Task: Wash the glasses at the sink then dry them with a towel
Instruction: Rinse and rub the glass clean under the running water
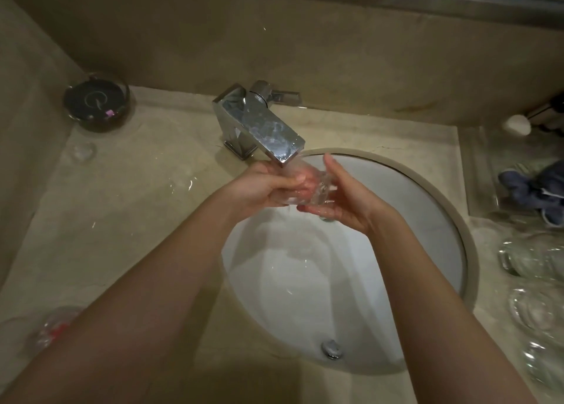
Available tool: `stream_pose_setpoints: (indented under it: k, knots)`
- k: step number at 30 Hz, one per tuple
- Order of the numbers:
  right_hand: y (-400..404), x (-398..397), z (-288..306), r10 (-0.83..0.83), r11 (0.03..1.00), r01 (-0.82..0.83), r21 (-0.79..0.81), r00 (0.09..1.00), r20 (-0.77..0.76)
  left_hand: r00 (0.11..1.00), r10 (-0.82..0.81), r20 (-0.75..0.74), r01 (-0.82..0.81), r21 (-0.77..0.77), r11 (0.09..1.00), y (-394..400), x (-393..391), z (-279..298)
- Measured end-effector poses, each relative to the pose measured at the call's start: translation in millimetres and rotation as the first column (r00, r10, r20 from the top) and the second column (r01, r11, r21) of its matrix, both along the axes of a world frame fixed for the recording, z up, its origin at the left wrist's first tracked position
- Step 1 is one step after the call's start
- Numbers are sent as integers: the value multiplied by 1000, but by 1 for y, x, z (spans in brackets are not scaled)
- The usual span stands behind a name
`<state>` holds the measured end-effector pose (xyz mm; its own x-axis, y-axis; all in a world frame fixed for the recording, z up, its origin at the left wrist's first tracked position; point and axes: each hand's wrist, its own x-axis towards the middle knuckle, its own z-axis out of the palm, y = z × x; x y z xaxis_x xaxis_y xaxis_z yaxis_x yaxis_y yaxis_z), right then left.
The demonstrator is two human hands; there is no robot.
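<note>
Closest to the person, at the counter's [100, 220] near left corner, lies a clear plastic thing with a red patch [56, 330], too blurred to name. Along the near right edge stand several clear glasses [531, 309], crowded together and hard to count. The white oval sink [421, 208] is set into the counter's middle, its drain [331, 348] at the near side of the basin.

Both bare forearms reach over the basin and meet beneath the spout. The left hand [259, 187] grips a small clear glass [317, 187], fingers curled around it with the thumb on top. The right hand [341, 205] lies with its fingers nearly straight, palm against the glass's other side (the fingertips point up towards the tap). Water runs from the chrome faucet [259, 123] onto the glass and drips down into the sink.

Farther right, past a ridge in the counter, a dark blue cloth [537, 190] lies bunched at the right edge. Wet patches shine on the counter left of the sink. At the far left corner sits a round dark dish [96, 104] holding something small and pink. By the far right corner a white rounded object [517, 124] rests against the wall.
</note>
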<state>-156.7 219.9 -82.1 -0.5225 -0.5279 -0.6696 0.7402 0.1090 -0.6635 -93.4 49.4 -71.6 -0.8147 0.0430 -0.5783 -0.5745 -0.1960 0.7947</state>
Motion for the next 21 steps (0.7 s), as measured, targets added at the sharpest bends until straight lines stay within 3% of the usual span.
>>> stream_pose_setpoints:
  k: [3, 6, 8, 13, 17, 19, 21]
  knots:
    - [-3, 0, 4, -11, 999, 8, 50, 998, 69, 1000, 15, -24, -14, 9, 1000, 4, -1, 1]
    - [1, -1, -4, 30, 1000, -29, 8, 996, -83, 998, 52, -40, -51, 35, 998, 2, -4, 4]
    - [3, 0, -8, -4, 999, 1, -32, 995, -98, 998, 52, -40, -51, 18, 999, 3, -4, 3]
    - [-3, 3, -1, -59, 998, 54, 45, 989, 133, 999, 39, -21, -39, 2, 999, 6, -1, -1]
    - [-1, 4, -9, -28, 1000, 29, 5, 997, -76, 999, 48, -13, -48, -26, 998, 6, 0, -4]
    - [-5, 5, -8, -122, 992, 123, 25, 992, -16, 999, 46, -25, -47, -40, 998, 9, 2, -6]
    - [-13, 6, -10, -101, 985, 88, 147, 992, 81, 998, 39, -42, -42, -68, 997, 16, 8, -8]
